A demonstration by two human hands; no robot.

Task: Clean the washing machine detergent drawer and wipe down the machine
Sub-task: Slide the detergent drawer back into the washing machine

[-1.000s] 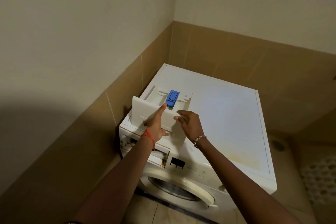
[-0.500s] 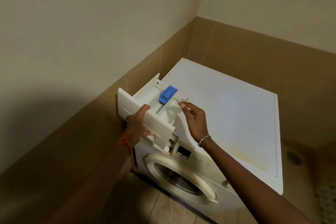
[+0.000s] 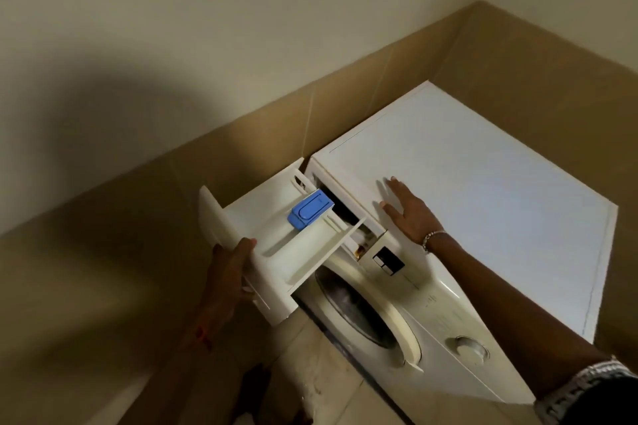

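Tan tiles (image 3: 362,107) run under cream walls in the corner where a white washer (image 3: 483,217) stands. Its drawer (image 3: 276,252) is drawn far out of the slot at the front's upper left and slants over the tiled floor (image 3: 328,373), with its rear end at the mouth of the opening. Whether it is still seated there cannot be told.

The person's left hand (image 3: 228,272) grips the drawer's front panel from the outer side, fingers curled round its edge with one tip lying over onto the inner face. A blue insert (image 3: 310,209) sits in the drawer's rear section, just in front of the slot. The nearer compartments show bare white plastic.

The right hand (image 3: 411,214) lies flat on the washer's top near the front left edge, just beside the slot, fingers straight and spread and holding nothing. A bracelet (image 3: 433,239) circles that wrist, and a red thread (image 3: 202,335) shows dimly on the left one.

On the washer's front, a small black display (image 3: 388,260) sits right of the slot. The round door (image 3: 366,314) is below the drawer and a dial (image 3: 467,348) is further right. Deep shadow covers the left wall.
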